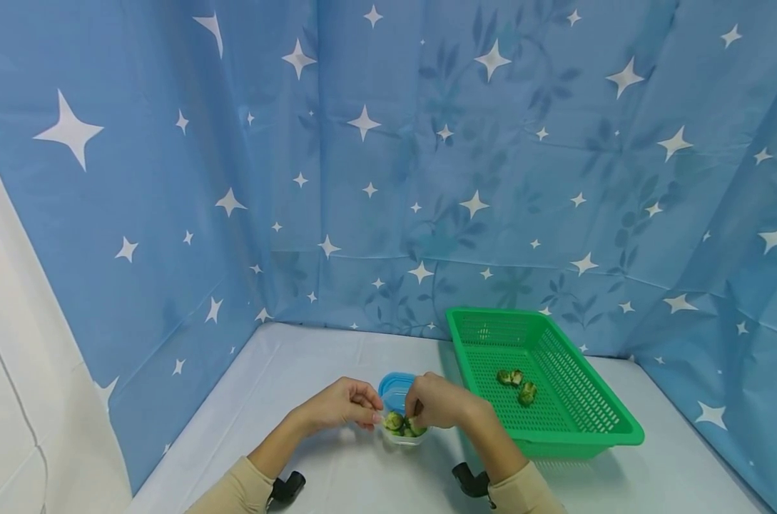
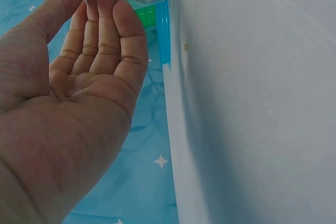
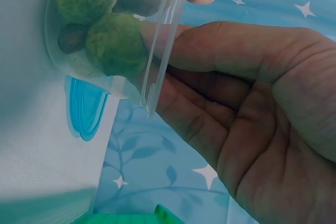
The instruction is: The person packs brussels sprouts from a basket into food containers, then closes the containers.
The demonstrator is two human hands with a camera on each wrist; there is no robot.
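A small clear plastic container [image 1: 402, 440] stands on the white table with several Brussels sprouts [image 1: 394, 421] inside. My left hand [image 1: 340, 405] pinches the container's left rim between thumb and fingertips. From the other side, my right hand [image 1: 441, 401] reaches over the rim. In the right wrist view, its thumb and fingers dip into the container and pinch a green sprout [image 3: 115, 45], which sits among the others. Just behind the container lies a blue lid [image 1: 396, 383], partly hidden by the right hand.
A green perforated basket [image 1: 609, 435] stands to the right, close to the right forearm. A few Brussels sprouts [image 1: 526, 393] lie on its floor. Blue star-patterned curtains [image 1: 375, 214] hang behind the table and along both sides.
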